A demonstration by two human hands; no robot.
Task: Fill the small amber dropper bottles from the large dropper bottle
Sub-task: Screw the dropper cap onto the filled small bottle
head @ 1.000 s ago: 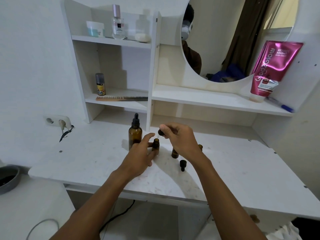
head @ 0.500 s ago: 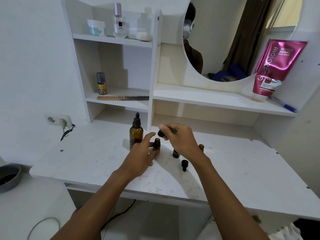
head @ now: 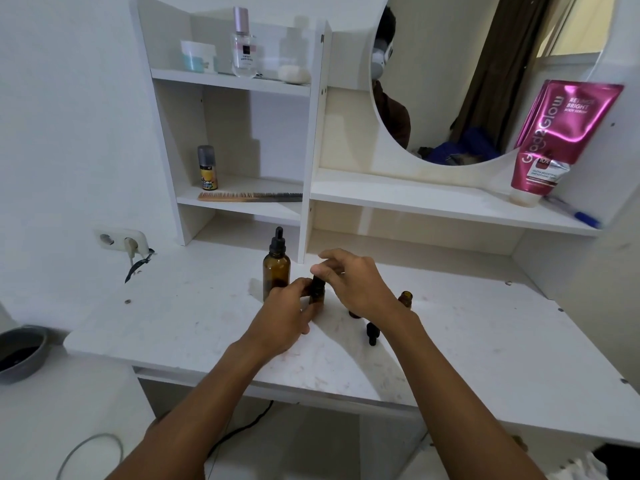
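The large amber dropper bottle [head: 276, 268] stands capped on the white desk [head: 194, 317], just left of my hands. My left hand [head: 284, 317] grips a small amber bottle [head: 317, 294] upright on the desk. My right hand [head: 356, 282] holds that bottle's black dropper cap [head: 317, 280] from above, seated on the bottle's neck. A second small amber bottle [head: 405, 298] stands open behind my right wrist. Another small bottle [head: 354, 314] is mostly hidden under my right hand. A loose black dropper cap [head: 372, 333] lies on the desk near my right forearm.
White shelves rise behind the desk, holding a comb [head: 249, 196], a small spray can [head: 207, 168], a perfume bottle [head: 244, 46] and a jar [head: 198, 56]. A pink tube [head: 554, 140] leans by the round mirror [head: 478, 74]. A wall socket [head: 121, 239] is at left, a grey bowl [head: 20, 353] lower left.
My right hand has lowered the black dropper cap from above onto the small bottle held by my left hand. The view has shifted slightly.
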